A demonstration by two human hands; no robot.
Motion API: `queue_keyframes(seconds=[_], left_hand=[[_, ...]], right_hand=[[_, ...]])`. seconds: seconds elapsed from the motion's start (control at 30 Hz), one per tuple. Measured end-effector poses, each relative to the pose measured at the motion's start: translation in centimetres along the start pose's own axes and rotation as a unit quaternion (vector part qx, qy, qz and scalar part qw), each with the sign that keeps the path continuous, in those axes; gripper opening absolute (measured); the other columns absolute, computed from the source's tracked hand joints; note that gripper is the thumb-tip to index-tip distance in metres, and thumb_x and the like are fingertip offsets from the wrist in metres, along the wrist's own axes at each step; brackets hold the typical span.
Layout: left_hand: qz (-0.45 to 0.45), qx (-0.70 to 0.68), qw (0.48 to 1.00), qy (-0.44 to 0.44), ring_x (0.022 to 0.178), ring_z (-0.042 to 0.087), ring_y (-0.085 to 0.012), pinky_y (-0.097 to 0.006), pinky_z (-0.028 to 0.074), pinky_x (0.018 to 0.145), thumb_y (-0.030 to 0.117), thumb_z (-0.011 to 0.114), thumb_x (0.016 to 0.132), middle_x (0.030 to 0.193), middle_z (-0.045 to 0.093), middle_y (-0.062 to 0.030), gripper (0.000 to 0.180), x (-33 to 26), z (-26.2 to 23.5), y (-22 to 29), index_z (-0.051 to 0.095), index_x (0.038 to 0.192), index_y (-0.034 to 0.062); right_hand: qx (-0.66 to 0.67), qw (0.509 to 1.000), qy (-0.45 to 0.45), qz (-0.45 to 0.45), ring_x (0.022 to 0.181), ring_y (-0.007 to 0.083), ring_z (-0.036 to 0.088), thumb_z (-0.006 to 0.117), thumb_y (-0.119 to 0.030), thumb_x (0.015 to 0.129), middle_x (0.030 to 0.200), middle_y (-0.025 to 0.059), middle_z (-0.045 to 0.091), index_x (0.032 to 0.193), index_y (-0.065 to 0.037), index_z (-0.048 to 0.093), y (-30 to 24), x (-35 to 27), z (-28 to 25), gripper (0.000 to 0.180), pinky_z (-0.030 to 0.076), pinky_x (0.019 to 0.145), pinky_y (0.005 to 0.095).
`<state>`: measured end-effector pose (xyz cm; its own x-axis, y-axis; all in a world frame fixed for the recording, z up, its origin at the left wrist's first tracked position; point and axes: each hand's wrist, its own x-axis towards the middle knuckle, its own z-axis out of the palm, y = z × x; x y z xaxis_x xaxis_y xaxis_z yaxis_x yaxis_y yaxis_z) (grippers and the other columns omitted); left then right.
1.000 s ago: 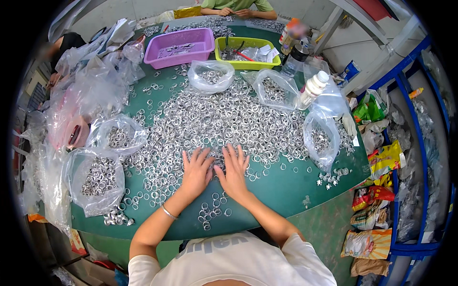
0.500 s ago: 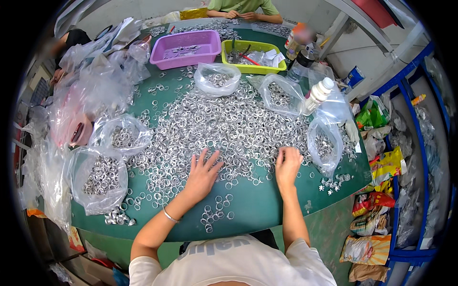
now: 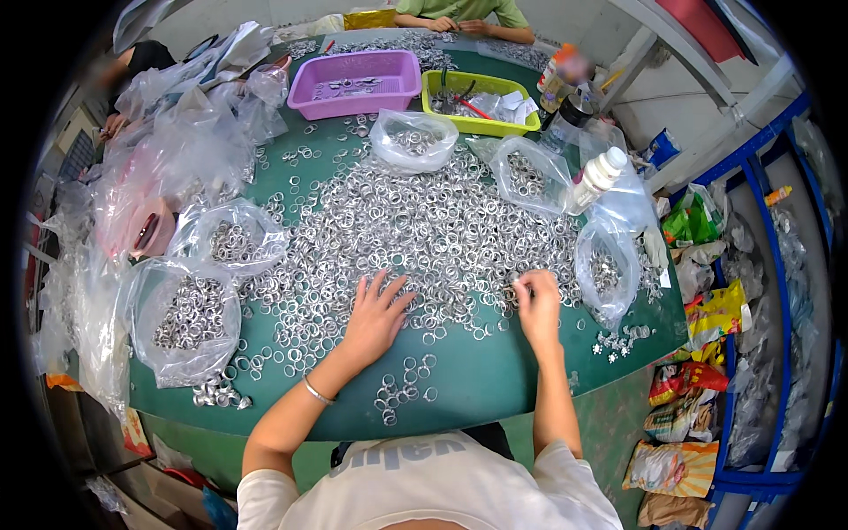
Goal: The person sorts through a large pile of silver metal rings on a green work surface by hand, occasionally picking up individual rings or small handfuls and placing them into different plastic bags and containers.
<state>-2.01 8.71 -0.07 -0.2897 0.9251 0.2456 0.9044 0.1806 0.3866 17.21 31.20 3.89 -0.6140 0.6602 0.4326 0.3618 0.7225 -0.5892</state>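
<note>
A broad heap of silver metal rings [image 3: 424,216] covers the middle of the green table [image 3: 477,389]. My left hand [image 3: 375,320] rests at the near edge of the heap, its fingers spread over the rings and nothing gripped. To the right, my right hand [image 3: 540,305] has thumb and fingertips pinched together at the heap's edge; whatever is between them is too small to make out. A small group of loose rings [image 3: 406,386] lies near the table's front edge, between my forearms.
Clear plastic bags of rings stand around the heap: near left [image 3: 187,322], left [image 3: 231,243], back [image 3: 413,141] and right [image 3: 606,274]. Behind are a purple basin [image 3: 353,84], a yellow-green basin [image 3: 481,124] and a white bottle [image 3: 599,179]. Another person [image 3: 464,19] sits opposite.
The view has shifted slightly. My right hand has turned, and its thumb and fingertips now point left into the rings. My left hand stays spread in nearly the same place.
</note>
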Motion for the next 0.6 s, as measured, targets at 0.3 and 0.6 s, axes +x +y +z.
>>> queue_keyframes(seconds=[0.3, 0.6], left_hand=[[0.006, 0.013, 1.0, 0.008, 0.132, 0.032, -0.0378, -0.056, 0.023, 0.11, 0.013, 0.065, 0.082, 0.137, 0.045, -0.0091, 0.042, -0.1, 0.0, 0.0, 0.056, 0.123, 0.0119], [-0.046, 0.05, 0.997, 0.034, 0.133, 0.03, -0.0381, -0.07, 0.019, 0.104, 0.012, 0.064, 0.082, 0.141, 0.04, -0.008, 0.035, 0.7, -0.5, 0.0, 0.059, 0.117, 0.0167]], right_hand=[[-0.25, 0.953, 0.164, -0.052, 0.09, 0.0319, 0.052, 0.067, -0.007, 0.079, 0.094, 0.0126, 0.059, 0.09, -0.003, 0.062, -1.5, 1.3, -5.2, 0.013, 0.039, 0.08, 0.0436], [-0.008, 0.994, -0.085, -0.066, 0.082, 0.0309, 0.058, 0.07, -0.009, 0.079, 0.085, 0.0126, 0.063, 0.083, -0.001, 0.064, -4.2, -1.5, 4.6, 0.011, 0.043, 0.079, 0.0399]])
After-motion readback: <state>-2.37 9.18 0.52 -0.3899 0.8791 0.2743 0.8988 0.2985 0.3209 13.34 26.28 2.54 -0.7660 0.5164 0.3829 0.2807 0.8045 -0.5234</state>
